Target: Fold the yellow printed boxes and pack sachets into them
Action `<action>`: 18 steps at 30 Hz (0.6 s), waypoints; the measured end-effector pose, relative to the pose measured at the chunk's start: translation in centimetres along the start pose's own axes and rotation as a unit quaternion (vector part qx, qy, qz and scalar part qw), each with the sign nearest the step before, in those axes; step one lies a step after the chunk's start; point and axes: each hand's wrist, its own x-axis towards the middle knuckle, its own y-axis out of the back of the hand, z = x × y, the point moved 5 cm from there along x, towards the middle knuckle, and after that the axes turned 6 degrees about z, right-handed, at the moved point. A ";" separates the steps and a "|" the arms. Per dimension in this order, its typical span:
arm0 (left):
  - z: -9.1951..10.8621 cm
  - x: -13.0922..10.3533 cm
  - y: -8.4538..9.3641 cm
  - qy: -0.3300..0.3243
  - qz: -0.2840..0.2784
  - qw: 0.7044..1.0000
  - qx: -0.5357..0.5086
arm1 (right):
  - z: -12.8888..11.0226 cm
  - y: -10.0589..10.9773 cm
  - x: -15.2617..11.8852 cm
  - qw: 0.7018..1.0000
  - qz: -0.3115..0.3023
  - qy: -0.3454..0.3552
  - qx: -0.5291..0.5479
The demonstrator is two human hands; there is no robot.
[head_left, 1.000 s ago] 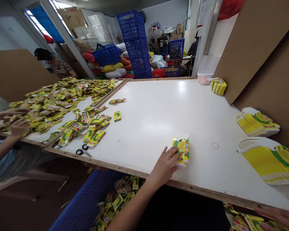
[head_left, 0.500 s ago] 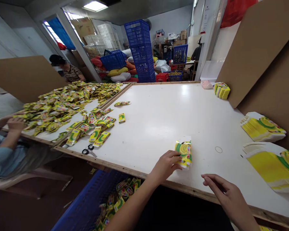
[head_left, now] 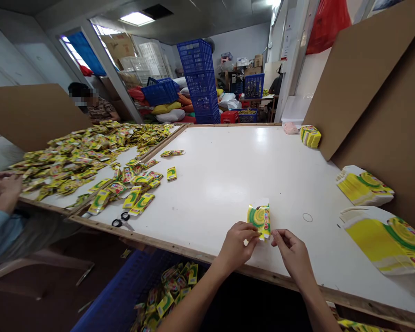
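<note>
Yellow carton: printed face up
Left hand: fingers clamped on lower edge
Right hand: fingertips together, closer than before

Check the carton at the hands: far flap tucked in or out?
Out: white flap juts beyond the printed face of the carton, at the end away from the left hand.

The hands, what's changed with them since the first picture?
The right hand came up from the lower right corner to beside the yellow box; whether it touches isn't clear. The left hand stayed on the box. The scissors stayed put on the table.
</note>
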 end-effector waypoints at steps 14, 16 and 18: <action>3.0 -2.2 1.3 -0.052 0.120 0.984 -0.122 | -0.6 0.5 -1.3 0.993 -0.008 -0.042 0.111; 2.4 -2.2 2.2 0.056 0.159 0.960 -0.223 | -1.1 0.5 -2.1 0.991 -0.038 -0.039 0.125; 1.7 -2.0 2.1 0.178 0.118 0.907 -0.362 | -1.6 -0.1 -3.1 0.982 -0.107 -0.042 0.152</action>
